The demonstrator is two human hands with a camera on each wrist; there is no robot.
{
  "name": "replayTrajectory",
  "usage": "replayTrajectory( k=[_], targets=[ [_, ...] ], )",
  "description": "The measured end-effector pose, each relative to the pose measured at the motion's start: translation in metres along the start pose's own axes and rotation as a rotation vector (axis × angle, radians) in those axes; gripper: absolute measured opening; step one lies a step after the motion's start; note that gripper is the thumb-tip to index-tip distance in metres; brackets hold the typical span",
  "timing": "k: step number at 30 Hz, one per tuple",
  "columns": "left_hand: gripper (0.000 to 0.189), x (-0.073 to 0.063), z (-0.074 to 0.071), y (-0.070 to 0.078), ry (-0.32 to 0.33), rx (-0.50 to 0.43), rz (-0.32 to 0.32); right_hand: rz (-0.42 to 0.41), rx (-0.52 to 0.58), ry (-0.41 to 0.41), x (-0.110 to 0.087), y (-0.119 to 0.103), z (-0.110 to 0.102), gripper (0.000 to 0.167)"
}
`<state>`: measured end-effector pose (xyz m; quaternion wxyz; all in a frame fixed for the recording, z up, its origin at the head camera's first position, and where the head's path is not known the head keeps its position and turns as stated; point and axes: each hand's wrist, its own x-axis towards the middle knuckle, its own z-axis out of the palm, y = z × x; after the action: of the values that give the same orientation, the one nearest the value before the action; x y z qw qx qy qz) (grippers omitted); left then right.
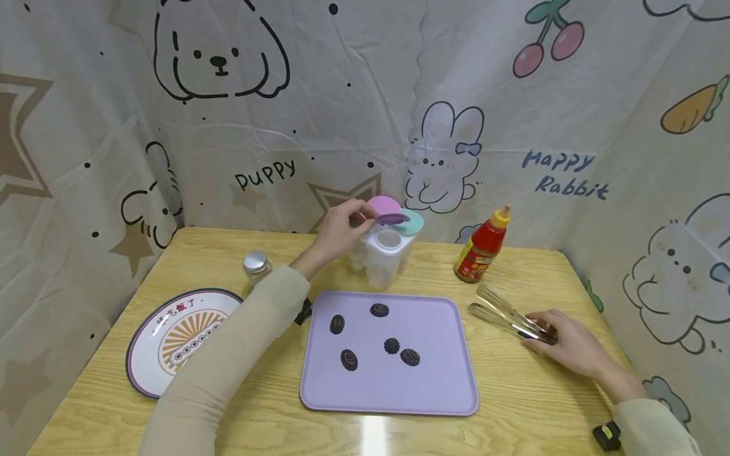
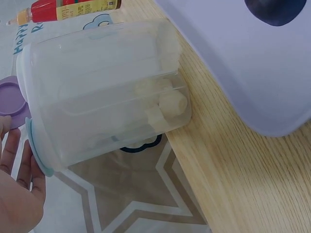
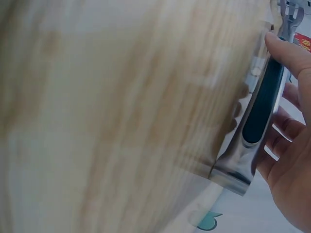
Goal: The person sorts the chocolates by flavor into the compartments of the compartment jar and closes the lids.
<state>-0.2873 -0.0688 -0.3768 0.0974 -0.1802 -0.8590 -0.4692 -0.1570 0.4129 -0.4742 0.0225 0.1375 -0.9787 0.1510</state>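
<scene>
My left hand [image 1: 341, 231] pinches the raised purple lid [image 1: 392, 219] of a clear plastic storage container [image 1: 383, 269] at the back of the table. A round opening shows under that lid. The pink lid [image 1: 383, 204] and the teal lid [image 1: 412, 223] are beside it. In the left wrist view, pale chunks [image 2: 171, 103] lie in the bottom of the container. On the right, my right hand [image 1: 573, 345] holds metal tongs [image 1: 504, 307] by the handle end, their tips apart and pointing toward the table's back. A dark green grip [image 3: 265, 104] shows in the right wrist view.
A lavender tray [image 1: 393, 399] with several dark chocolates [image 1: 349, 360] lies in the middle. At left is a printed plate [image 1: 142, 364], partly behind my sleeve, and a silver-lidded jar [image 1: 256, 263]. A red sauce bottle [image 1: 481, 248] stands at the back right. Printed cloth [image 1: 319, 126] hangs behind the table.
</scene>
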Motion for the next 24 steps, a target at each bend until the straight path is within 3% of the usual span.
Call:
replayTrajectory(
  k=[8,15,24],
  targets=[
    [0.009,0.0,0.001,-0.001,0.009,-0.002,0.004,-0.005,0.028,-0.016,0.001,0.002,0.0,0.045],
    [0.009,-0.001,0.0,0.001,0.007,-0.018,-0.007,-0.06,0.052,0.08,0.0,-0.004,-0.004,0.039],
    [0.009,0.001,0.002,-0.002,0.006,-0.013,0.003,-0.115,0.063,0.111,-0.003,-0.032,-0.021,0.033]
  ],
)
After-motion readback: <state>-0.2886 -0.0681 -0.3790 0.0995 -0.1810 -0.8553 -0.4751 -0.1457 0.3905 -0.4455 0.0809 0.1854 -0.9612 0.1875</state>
